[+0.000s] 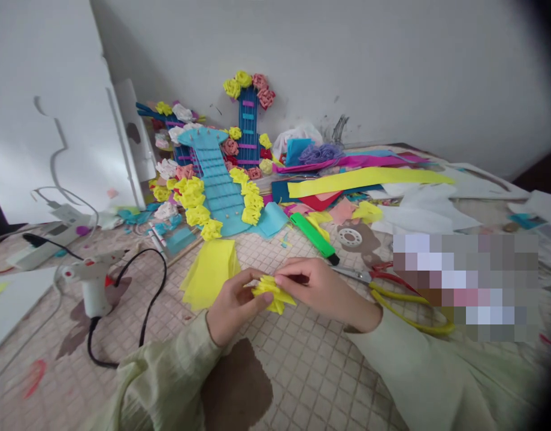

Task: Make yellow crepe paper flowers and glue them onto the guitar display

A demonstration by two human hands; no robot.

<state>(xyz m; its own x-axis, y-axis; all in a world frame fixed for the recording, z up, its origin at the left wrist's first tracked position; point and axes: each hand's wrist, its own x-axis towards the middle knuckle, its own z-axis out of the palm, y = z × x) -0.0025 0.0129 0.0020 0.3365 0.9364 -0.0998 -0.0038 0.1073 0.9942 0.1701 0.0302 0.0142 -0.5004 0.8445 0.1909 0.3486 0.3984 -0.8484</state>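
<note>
Between my two hands is a yellow crepe paper flower with ruffled, layered petals. My left hand grips it from the left, thumb on the near side and fingers behind. At its upper right edge, my right hand pinches the paper between thumb and fingers. Some fingertips are hidden behind the flower. A stack of yellow paper sheets lies just left of the flower. Beyond my hands, a light blue guitar-neck shape with strings stands trimmed with yellow paper flowers.
A white glue gun with a looping black cord stands at left, near a power strip. A green utility knife, a tape roll and scissors lie to the right. Coloured paper strips pile up behind.
</note>
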